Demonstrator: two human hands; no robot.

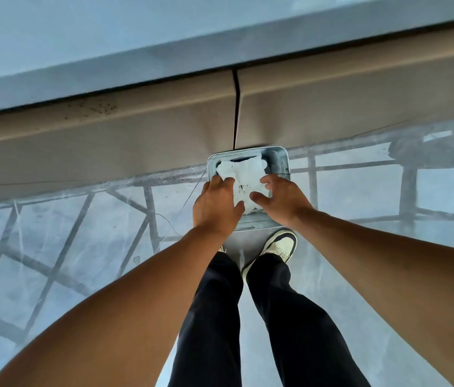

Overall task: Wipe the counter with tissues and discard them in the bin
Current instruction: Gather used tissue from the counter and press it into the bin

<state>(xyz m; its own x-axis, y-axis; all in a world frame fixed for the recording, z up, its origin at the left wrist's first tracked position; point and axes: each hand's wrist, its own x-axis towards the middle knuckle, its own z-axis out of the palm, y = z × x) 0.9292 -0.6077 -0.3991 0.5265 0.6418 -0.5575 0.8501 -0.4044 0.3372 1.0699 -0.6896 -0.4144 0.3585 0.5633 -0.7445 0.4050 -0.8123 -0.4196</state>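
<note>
A crumpled wad of white tissues (244, 177) with small dark specks hangs over the open top of a small silver rectangular bin (283, 156) on the floor. My left hand (214, 202) grips the wad's left side, fingers curled over it and thumb under its lower edge. My right hand (281, 196) is at the wad's right side with its fingers spread, thumb and fingertips just touching the paper. The grey counter (108, 51) runs across the top of the view.
Beige cabinet fronts (136, 129) with a dark gap between two doors stand right behind the bin. My right shoe (278, 244) is at the bin's front edge. The glossy floor (66, 247) reflects a window grid.
</note>
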